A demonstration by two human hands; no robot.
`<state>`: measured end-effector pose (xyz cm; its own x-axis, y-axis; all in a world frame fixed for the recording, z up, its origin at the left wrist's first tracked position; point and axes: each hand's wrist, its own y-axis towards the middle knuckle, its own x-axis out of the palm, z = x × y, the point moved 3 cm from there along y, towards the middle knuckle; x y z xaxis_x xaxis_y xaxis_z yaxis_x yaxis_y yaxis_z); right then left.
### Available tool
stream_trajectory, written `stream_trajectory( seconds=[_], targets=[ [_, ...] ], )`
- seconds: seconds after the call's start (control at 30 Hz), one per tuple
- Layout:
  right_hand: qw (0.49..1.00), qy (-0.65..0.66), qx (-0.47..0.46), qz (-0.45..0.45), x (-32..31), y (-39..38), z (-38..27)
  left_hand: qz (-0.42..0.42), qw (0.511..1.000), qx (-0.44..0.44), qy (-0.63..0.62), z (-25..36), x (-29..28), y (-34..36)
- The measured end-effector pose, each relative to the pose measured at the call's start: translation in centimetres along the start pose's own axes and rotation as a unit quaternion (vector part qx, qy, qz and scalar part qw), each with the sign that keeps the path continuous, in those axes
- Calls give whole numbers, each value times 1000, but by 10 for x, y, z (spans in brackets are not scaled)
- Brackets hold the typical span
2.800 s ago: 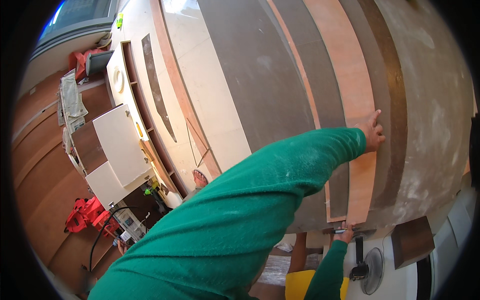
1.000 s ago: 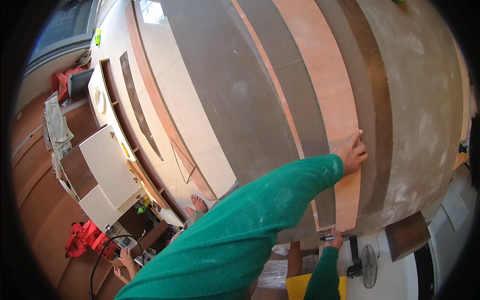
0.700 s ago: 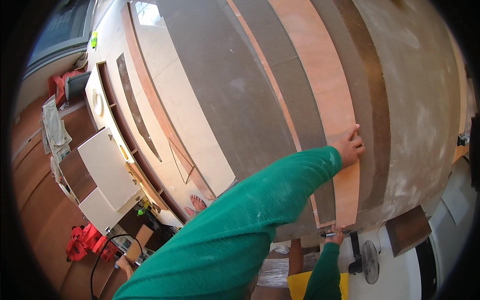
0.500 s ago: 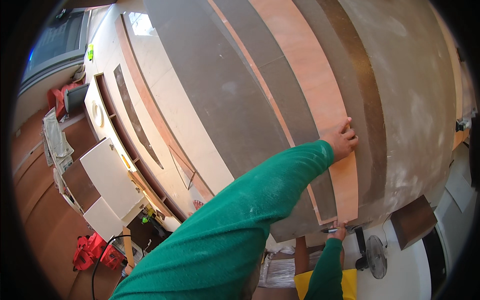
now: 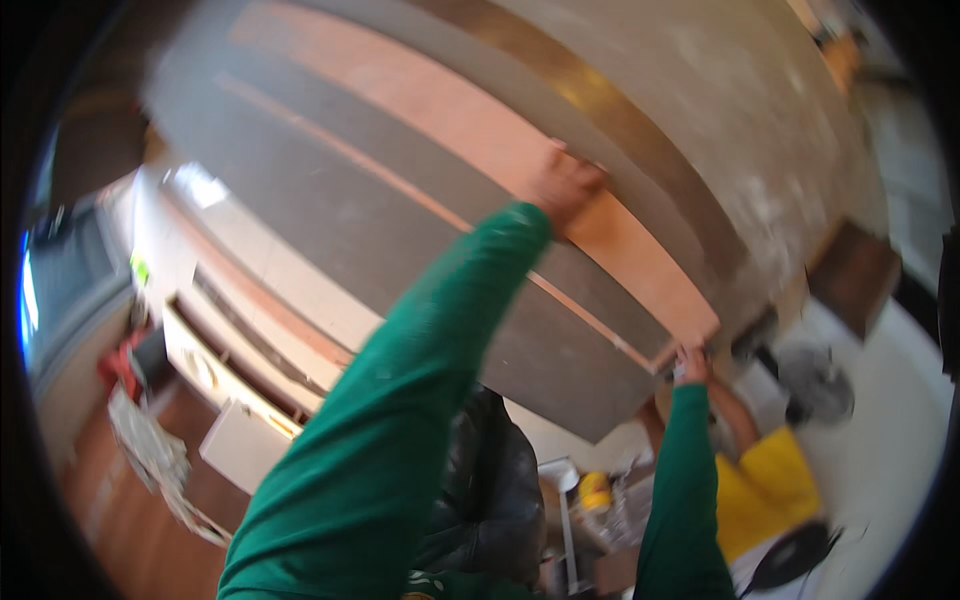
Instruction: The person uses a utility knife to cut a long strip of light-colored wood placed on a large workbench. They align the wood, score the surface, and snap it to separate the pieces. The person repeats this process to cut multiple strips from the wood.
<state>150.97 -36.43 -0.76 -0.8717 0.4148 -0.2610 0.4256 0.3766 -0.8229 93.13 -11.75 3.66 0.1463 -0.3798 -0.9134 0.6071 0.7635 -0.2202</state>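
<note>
Your view is swinging and blurring — the pale wooden strip (image 5: pixel 470 120) is now running more steeply aslant over the grey board (image 5: pixel 330 210). The hold seems to be staying much the same: your left hand (image 5: pixel 568 187) is lying across the strip, while your right hand (image 5: pixel 692 365) is working at its near end. Blur is hiding the fingers, so I cannot tell whether either is gripping. Unlike the earlier frame, a yellow container (image 5: pixel 595 492) is showing below — between your sleeves.

From the person's head, I'm looking steeply down, close over the grey board (image 5: pixel 350 220), facing across its near corner.
</note>
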Motion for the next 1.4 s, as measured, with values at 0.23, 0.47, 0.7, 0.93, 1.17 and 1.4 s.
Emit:
stream_trajectory(
  seconds=[0.23, 0.47, 0.7, 0.93, 1.17, 1.4],
  targets=[
    [979, -101, -93, 150, 136, -41, 2, 17, 996, -39, -72, -19, -20, -10],
    [828, -404, -176, 347, 162, -93, -22, -72, 990, -88, 83, 3, -36, -9],
    [906, -72, -191, 370, 225, -247, 38, -74, 980, 22, 182, 1, -37, 1],
    [910, 343, -1, 232, 423, -376, 135, -107, 974, 165, 111, 7, -42, 6],
    [854, 501, 24, 138, 518, -397, 106, -31, 912, 406, 52, -54, -32, 17],
    [784, 577, 21, 226, 539, -438, 124, 18, 902, 430, 29, -52, 1, 21]
  ],
)
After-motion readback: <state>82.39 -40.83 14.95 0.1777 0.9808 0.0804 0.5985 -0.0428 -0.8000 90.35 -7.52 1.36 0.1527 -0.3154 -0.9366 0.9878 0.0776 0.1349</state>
